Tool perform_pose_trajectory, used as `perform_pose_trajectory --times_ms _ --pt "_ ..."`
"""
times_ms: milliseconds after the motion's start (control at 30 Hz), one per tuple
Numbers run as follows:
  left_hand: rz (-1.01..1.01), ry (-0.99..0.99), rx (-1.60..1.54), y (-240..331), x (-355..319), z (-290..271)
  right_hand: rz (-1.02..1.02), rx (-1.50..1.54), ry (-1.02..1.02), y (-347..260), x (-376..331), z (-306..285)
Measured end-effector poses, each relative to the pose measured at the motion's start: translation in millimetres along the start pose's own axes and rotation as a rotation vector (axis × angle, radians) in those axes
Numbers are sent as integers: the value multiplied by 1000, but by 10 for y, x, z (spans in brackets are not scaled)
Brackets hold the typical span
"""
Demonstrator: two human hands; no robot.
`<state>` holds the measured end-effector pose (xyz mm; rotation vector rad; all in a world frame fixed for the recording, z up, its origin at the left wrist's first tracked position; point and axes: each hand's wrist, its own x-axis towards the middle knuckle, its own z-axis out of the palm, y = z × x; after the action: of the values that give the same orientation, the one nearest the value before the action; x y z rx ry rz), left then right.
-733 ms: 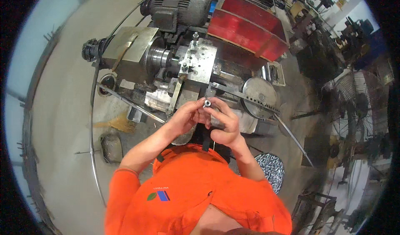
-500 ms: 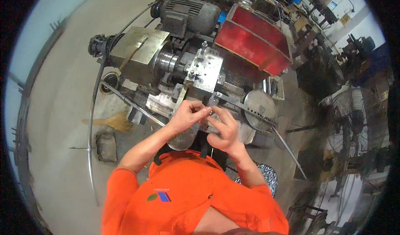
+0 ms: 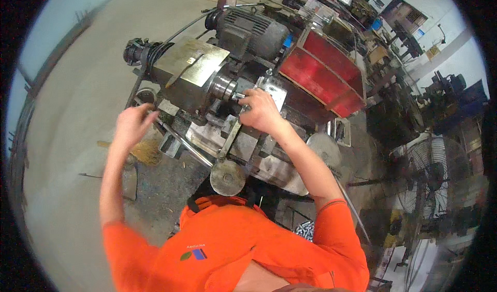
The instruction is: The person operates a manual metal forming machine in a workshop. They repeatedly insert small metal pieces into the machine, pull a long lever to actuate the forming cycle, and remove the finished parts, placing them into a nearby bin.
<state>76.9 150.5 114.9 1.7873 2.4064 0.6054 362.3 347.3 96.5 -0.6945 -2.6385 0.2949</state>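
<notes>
My left hand [image 3: 133, 123] is at the upper end of a long metal bar [image 3: 189, 149] on the left of a lathe-like machine, its fingers curled round the bar and slightly blurred. My right hand [image 3: 262, 111] reaches over the tool block [image 3: 274, 91]. Its fingertips pinch a small shiny metal piece [image 3: 237, 96] at the mouth of the round steel spindle [image 3: 223, 87]. My palm hides part of the tool block. Below that hand, a flat handle [image 3: 230, 138] slants down towards a round metal disc [image 3: 228, 178] near my waist.
A grey motor [image 3: 253, 33] and a red metal box [image 3: 323, 67] stand behind the spindle. The machine's cover [image 3: 191, 59] carries a flat tool. A broom head [image 3: 146, 152] lies on the floor at left. A large fan [image 3: 427, 178] stands at right.
My hands were together in front of my waist, fingering a small piece. They have parted: the left went out to the bar, the right moved forward to the spindle.
</notes>
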Motion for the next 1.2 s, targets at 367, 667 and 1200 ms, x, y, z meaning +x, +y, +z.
perform_pose_trajectory --times_ms 367,667,1200 --pt "-532 15 -34 -1368 -1317 333 121 139 89 292 267 505" --pt "-595 -23 176 -1481 -1059 470 212 119 -172 265 406 465" --pt "-484 186 485 -3133 -387 162 97 50 -3 203 120 234"
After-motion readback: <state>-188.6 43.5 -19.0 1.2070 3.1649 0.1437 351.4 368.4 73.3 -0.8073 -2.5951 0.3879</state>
